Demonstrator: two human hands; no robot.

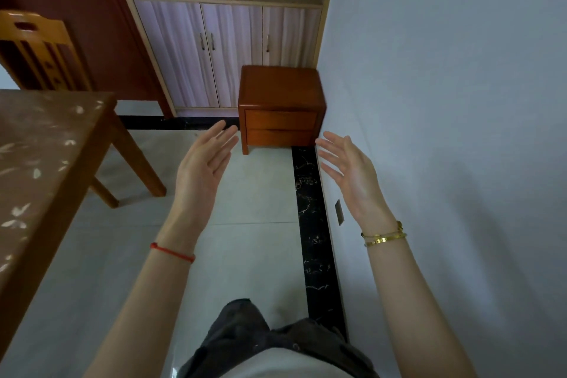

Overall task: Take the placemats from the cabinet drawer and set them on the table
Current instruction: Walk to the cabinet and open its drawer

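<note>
A small reddish-brown wooden cabinet (pixel 280 101) with two shut drawers stands on the floor against the white wall, ahead of me. No placemats are in sight. My left hand (pixel 204 163) and my right hand (pixel 349 167) are both raised in front of me, palms facing each other, fingers apart and empty. They hover short of the cabinet, one on each side of its front. The wooden table (pixel 46 144) with a patterned brown top fills the left edge of the view.
A tall cupboard (pixel 227 49) with pale doors stands behind the small cabinet. A wooden chair (pixel 36 46) sits at the table's far end. The white wall (pixel 445 101) runs along the right, and pale tiled floor with a black strip lies between me and the cabinet.
</note>
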